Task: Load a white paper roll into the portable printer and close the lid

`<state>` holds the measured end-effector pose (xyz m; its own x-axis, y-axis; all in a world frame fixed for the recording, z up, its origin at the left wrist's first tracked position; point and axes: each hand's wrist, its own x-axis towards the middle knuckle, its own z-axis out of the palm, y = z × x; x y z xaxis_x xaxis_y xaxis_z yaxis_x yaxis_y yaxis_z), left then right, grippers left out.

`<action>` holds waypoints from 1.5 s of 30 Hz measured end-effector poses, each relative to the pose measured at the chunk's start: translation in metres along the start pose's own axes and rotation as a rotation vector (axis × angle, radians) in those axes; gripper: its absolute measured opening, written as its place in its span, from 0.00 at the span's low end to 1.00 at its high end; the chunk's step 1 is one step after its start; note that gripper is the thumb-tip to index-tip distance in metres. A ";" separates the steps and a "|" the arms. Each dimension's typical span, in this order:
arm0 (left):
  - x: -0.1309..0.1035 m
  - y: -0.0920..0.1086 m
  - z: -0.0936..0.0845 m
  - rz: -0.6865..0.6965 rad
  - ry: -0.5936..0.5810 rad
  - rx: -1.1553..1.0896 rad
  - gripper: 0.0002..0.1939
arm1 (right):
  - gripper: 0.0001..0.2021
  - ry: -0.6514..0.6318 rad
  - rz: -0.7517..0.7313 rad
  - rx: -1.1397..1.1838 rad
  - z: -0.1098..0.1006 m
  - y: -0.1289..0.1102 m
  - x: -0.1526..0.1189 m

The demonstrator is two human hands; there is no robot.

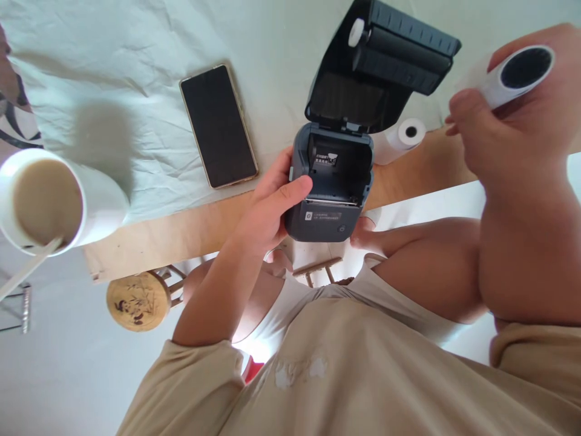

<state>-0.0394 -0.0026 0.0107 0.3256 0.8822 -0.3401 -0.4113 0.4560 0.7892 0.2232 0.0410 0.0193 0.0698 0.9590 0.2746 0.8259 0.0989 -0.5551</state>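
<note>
My left hand (276, 203) grips the left side of a dark portable label printer (324, 221), thumb over its rim. The printer's lid (358, 91) is swung up, with a black roller and a white gear on it. No roll lies in the bay, where a small printed label shows. Off to the right, my right hand (521, 115) is closed around a white roll (494, 91) with a wide dark round end. A second white roll (399, 138) with a small dark core lies behind the printer, partly hidden by it.
A phone (219, 127) lies on the pale cloth (149, 36) left of the printer. Farther left stands a white mug (102, 194) of milky brown drink with a spoon (34, 266). Below the wooden table edge (181, 233) is a round stool (138, 301).
</note>
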 end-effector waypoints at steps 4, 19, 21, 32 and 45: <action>0.001 0.000 0.000 0.020 -0.014 -0.013 0.17 | 0.18 -0.022 -0.013 -0.225 0.002 0.003 0.003; 0.001 -0.001 -0.001 0.036 -0.025 -0.052 0.15 | 0.22 -0.083 -0.382 -0.101 0.023 -0.025 -0.025; 0.001 -0.001 0.000 0.027 -0.015 -0.040 0.16 | 0.20 -0.140 -0.333 -0.134 0.031 -0.026 -0.026; -0.001 0.001 -0.001 0.007 -0.027 -0.035 0.15 | 0.21 -0.340 0.395 0.833 0.016 -0.039 -0.024; -0.002 0.003 0.000 -0.004 -0.027 -0.020 0.17 | 0.15 -0.486 0.611 0.924 0.015 -0.040 -0.020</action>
<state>-0.0417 -0.0031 0.0136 0.3502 0.8771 -0.3286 -0.4271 0.4618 0.7773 0.1806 0.0220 0.0241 -0.0730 0.8937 -0.4427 0.0045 -0.4436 -0.8962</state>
